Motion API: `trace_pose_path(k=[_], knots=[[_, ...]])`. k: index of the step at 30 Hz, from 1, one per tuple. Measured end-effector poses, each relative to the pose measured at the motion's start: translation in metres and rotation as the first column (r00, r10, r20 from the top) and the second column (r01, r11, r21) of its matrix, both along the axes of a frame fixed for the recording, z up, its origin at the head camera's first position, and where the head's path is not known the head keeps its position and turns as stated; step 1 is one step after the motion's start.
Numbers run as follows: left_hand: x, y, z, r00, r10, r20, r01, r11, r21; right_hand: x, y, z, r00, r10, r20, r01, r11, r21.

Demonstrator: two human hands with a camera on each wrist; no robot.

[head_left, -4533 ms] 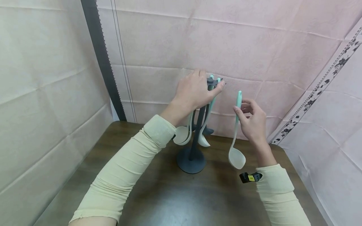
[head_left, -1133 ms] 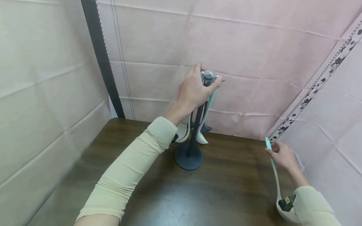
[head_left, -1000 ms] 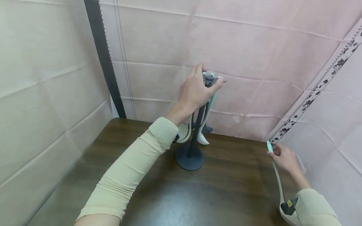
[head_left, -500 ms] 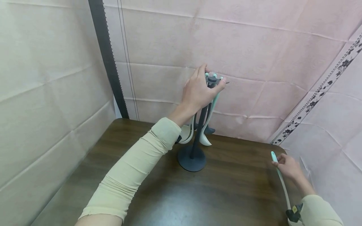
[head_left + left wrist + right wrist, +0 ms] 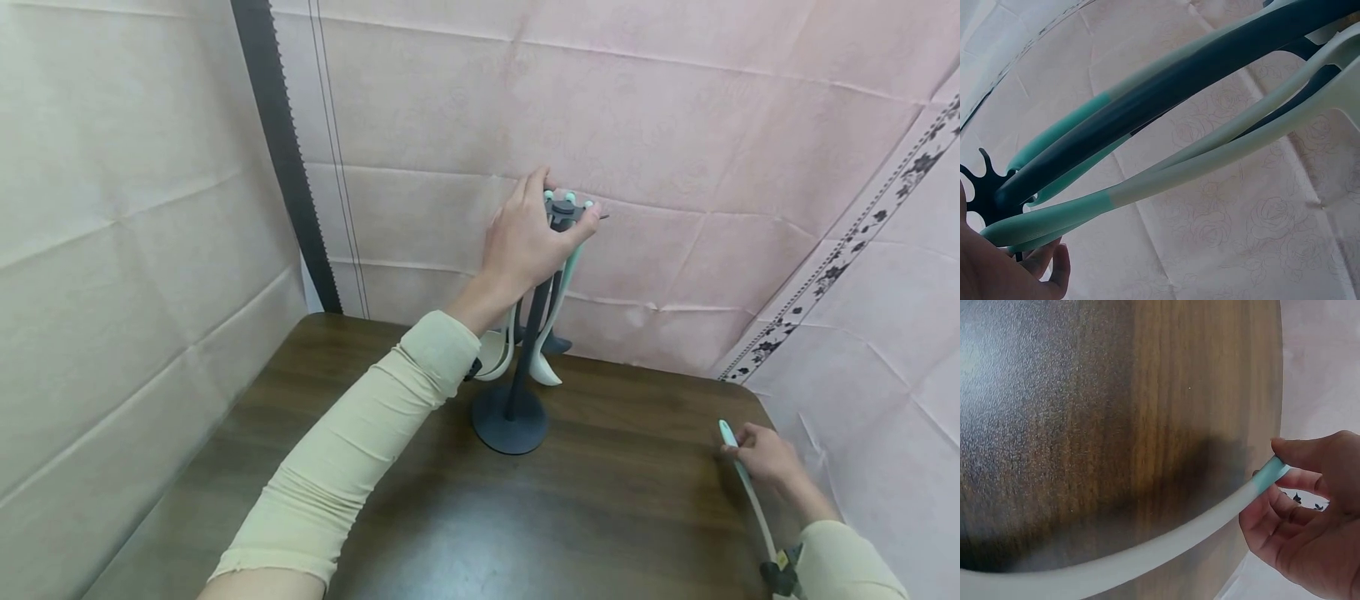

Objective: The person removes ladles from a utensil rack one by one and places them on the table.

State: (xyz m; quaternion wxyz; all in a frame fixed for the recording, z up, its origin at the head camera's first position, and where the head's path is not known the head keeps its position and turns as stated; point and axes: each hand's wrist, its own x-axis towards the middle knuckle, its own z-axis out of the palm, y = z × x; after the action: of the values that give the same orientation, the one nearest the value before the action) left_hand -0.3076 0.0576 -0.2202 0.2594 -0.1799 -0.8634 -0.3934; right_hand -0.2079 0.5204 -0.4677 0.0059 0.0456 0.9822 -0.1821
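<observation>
My left hand (image 5: pixel 517 242) holds the top of a dark utensil stand (image 5: pixel 510 425), its thumb and fingers spread round the hook ring. Several utensils with mint-green grips hang from the ring, among them a pale ladle (image 5: pixel 492 354). The left wrist view shows their handles (image 5: pixel 1191 169) running alongside the dark post (image 5: pixel 1166 94). Near the table's right edge my right hand (image 5: pixel 768 458) pinches another pale ladle (image 5: pixel 753 504) by its mint grip. That ladle's handle (image 5: pixel 1166 547) slants low over the wood in the right wrist view; its bowl is mostly hidden by the wrist.
The brown wooden table (image 5: pixel 615 467) has a rounded far right corner. A pink cloth wall (image 5: pixel 637 125) stands behind it. More cloth (image 5: pixel 150 208) closes the left side and the right side (image 5: pixel 877 400).
My right hand has carried the ladle from beside the stand to the right and toward me, lowering it to the table's right edge. My left hand has kept its hold on the stand.
</observation>
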Motion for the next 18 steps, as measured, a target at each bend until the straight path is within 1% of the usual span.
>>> trace_pose_path(k=[5, 11, 15, 17, 18], knots=[[0.000, -0.001, -0.001, 1.000, -0.014, 0.003, 0.014, 1.000, 0.010, 0.002, -0.003, -0.002, 0.998, -0.035, 0.056, 0.038, 0.998, -0.047], [0.000, -0.001, -0.002, 1.000, -0.021, 0.001, 0.021, 1.000, 0.018, 0.003, -0.005, -0.010, 0.995, -0.051, 0.088, 0.060, 0.993, -0.099], [0.000, -0.001, -0.001, 1.000, -0.022, -0.001, 0.022, 1.000, 0.017, 0.002, -0.007, -0.013, 0.990, -0.064, 0.123, 0.077, 0.992, -0.101], [0.000, -0.001, -0.001, 1.000, -0.021, -0.003, 0.021, 1.000, 0.016, 0.001, -0.009, -0.013, 0.986, -0.078, 0.146, 0.092, 0.992, -0.091], [-0.001, -0.001, -0.001, 1.000, -0.020, -0.004, 0.020, 1.000, 0.016, 0.001, -0.010, -0.013, 0.986, -0.079, 0.145, 0.092, 0.992, -0.084]])
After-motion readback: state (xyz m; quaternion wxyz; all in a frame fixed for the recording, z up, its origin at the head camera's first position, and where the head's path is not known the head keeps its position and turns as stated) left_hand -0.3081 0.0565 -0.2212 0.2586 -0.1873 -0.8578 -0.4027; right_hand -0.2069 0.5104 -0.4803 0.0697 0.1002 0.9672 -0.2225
